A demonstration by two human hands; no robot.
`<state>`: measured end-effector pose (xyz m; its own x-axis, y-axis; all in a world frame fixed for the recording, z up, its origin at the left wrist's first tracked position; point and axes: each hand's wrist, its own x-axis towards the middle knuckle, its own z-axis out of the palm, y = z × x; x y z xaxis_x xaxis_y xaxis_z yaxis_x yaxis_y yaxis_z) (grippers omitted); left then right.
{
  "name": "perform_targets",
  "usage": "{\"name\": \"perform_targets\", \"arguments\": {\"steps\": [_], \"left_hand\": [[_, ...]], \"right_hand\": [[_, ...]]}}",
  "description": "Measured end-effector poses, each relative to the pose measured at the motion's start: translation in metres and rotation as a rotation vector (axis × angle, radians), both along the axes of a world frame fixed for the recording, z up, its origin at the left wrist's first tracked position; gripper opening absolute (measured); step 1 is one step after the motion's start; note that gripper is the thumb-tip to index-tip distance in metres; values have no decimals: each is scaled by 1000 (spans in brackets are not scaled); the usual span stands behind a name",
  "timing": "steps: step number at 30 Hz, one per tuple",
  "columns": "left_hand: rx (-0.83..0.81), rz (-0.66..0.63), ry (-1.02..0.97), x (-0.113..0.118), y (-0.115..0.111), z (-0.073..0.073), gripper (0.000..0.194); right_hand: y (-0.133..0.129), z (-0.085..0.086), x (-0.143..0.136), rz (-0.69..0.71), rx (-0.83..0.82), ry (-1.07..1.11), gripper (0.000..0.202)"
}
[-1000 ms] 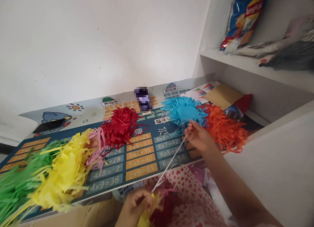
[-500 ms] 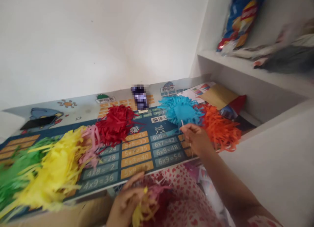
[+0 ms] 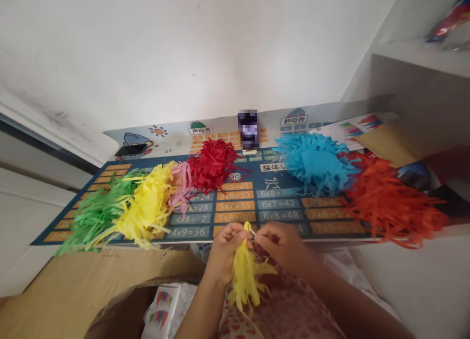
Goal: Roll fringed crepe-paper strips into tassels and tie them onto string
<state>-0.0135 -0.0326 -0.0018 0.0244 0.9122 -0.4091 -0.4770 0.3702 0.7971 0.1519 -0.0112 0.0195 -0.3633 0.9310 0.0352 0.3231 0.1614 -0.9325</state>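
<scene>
My left hand (image 3: 228, 248) pinches the top of a yellow paper tassel (image 3: 245, 275), whose fringe hangs down over my lap. My right hand (image 3: 281, 241) is closed on a thin white strip (image 3: 252, 231) at the tassel's looped top. Both hands are close together at the table's front edge. Beyond them on the table lie fringed paper piles: green (image 3: 99, 207), yellow (image 3: 147, 202), pink (image 3: 180, 185), red (image 3: 213, 165), blue (image 3: 317, 163) and orange-red (image 3: 392, 199).
A propped phone (image 3: 248, 129) stands at the back of the printed table mat (image 3: 238, 216). A dark phone (image 3: 131, 150) lies at the left. A brown envelope (image 3: 389, 143) is at the right. Below is an open cardboard box (image 3: 121, 309) holding packets.
My right hand has come back from beside the blue pile to the yellow tassel, with the white strip. My left hand has risen with the tassel. The view has turned left.
</scene>
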Motion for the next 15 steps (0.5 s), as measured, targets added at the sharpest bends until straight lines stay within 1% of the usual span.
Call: {"name": "perform_targets", "arguments": {"steps": [2,3,5,6,8,9,12,15], "left_hand": [[40,-23,78,-1,-1,0,35],[81,-35,156,-1,-1,-1,32],[192,-44,378,-1,-2,-1,24],[253,-45,500,-1,-3,-1,20],[355,-65,703,-1,-5,0,16],[395,-93,772,-1,-6,1,15],[458,-172,881,0,-10,1,13],[446,-166,919,2,-14,-3,8]], "right_hand": [[1,-1,-1,-2,-37,1,22],[2,-3,-2,-8,-54,1,21],[3,-10,-3,-2,-103,6,14],[3,-14,-3,11,-134,16,14],[4,-21,-4,40,-194,51,27],[4,-24,-4,49,-217,73,31],[4,-27,-4,48,-231,124,30],[3,-23,-4,90,-179,90,13]]}}
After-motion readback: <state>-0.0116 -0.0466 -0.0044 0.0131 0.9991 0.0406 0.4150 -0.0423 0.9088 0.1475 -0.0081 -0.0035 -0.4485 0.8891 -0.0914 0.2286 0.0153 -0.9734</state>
